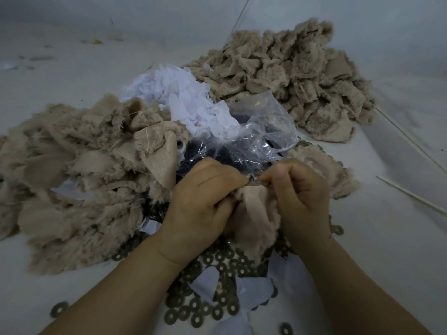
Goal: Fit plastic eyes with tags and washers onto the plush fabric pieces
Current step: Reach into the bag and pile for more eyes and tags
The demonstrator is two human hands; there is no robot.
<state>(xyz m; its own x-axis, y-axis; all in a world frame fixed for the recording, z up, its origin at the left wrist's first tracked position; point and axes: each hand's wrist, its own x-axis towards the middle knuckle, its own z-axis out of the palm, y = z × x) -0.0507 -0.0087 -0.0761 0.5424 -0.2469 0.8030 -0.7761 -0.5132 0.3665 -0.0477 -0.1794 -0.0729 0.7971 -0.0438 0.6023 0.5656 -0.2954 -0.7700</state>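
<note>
Your left hand [205, 197] & right hand [300, 194] pinch the plush piece [256, 209] w/ eye post [251, 178]; next, probably press a washer [219, 256] on.

Plush piece [251, 209]: beige, bunched upright, smooth backing outward.
Washers [217, 303]: dark rings, scattered flat beneath.
Tags [183, 97]: white, heaped behind.

Pale cloth-covered surface [72, 76]. Thin white sticks [411, 139] lying at right. Small yellow scrap [96, 41] far back left.
</note>
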